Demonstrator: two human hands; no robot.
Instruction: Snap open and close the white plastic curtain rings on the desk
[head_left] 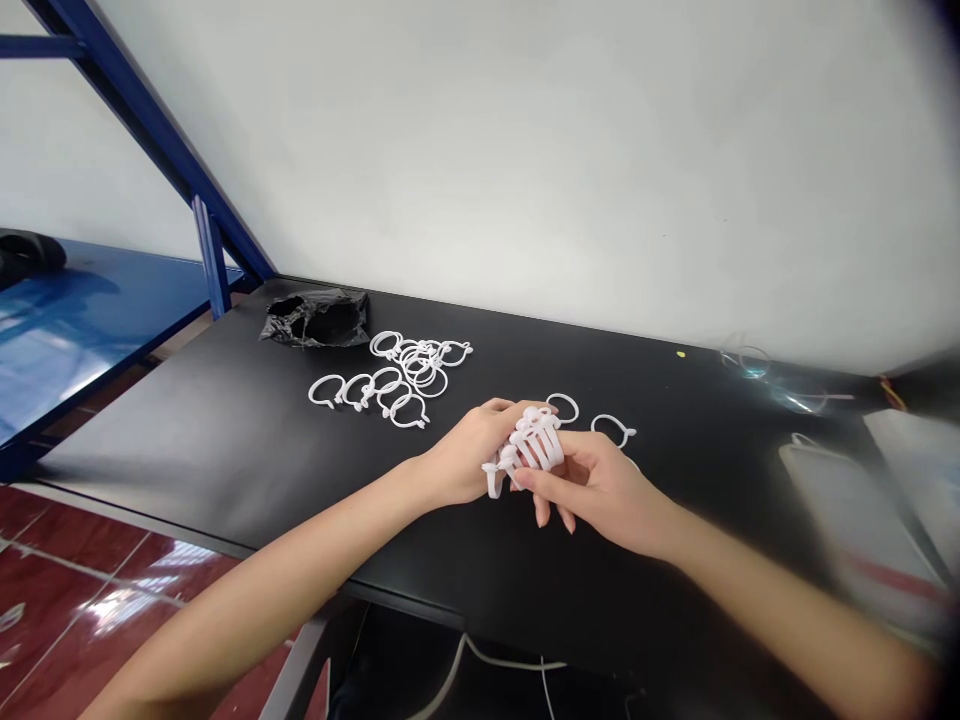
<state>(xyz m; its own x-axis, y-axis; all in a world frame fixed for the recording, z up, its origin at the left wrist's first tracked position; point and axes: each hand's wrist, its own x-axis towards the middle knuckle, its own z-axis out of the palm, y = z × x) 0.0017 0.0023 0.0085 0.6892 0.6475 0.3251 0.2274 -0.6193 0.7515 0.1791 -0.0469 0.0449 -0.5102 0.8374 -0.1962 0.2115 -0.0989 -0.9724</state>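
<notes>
Above the front part of the black table, my left hand (469,452) is closed around a bunch of white plastic curtain rings (541,440), lined up side by side. My right hand (611,490) grips the same bunch from the right, its thumb against the lower rings. Parts of the fingers on both hands are hidden behind the rings. Just beyond my hands lie two loose rings, a near one (562,408) and another with a small knob (611,430). More white rings (411,380) lie in a loose pile to the left.
A crumpled black plastic bag (315,318) lies open at the table's back left. Eyeglasses (795,390) and a pale, blurred flat object (847,500) are on the right. The black table (225,470) meets a white wall; a blue metal frame (150,110) rises at left. Cables hang below.
</notes>
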